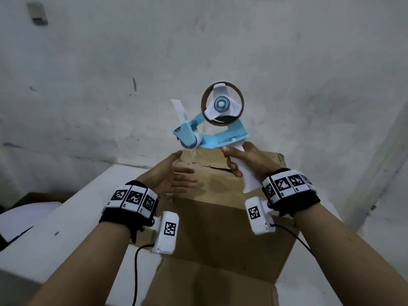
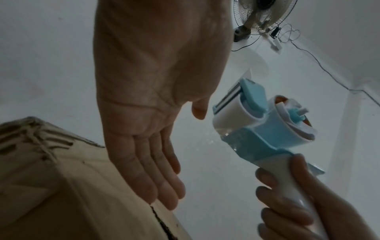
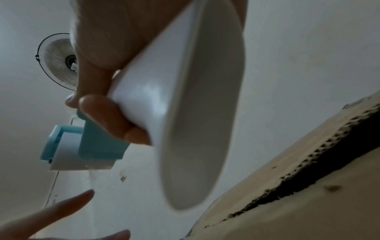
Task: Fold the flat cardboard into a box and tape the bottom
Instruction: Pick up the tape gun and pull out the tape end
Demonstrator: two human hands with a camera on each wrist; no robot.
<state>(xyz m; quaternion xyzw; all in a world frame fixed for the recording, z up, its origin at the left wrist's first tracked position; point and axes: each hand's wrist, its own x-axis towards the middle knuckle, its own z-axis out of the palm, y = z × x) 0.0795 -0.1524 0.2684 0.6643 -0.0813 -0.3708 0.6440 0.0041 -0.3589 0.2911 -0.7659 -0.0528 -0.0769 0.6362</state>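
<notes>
Gripping the white handle of the dispenser [image 1: 212,129], my right hand [image 1: 245,160] sits right of centre in the head view, fingers and thumb curled fully round the grip. The dispenser is raised clear of the box [image 1: 220,217], its blue frame tilted and its roller end pointing left. The tape roll [image 1: 222,106] stands above the frame at frame centre. A short clear tail of tape hangs from the roller, just above the box's far edge.

My left hand [image 1: 174,177] lies left of centre, palm turned inward, fingers straight and close together, holding nothing. In the left wrist view its fingertips [image 2: 164,194] sit at the upper face of the box by the seam; contact cannot be confirmed.

The box fills the lower centre of the head view, standing on a white table [image 1: 66,228]. Its upper face shows two flaps meeting at a dark ragged seam [image 1: 217,168] just below my right hand. No tape is visible across the seam.

A fan [image 2: 265,14] appears at the top right of the left wrist view.
</notes>
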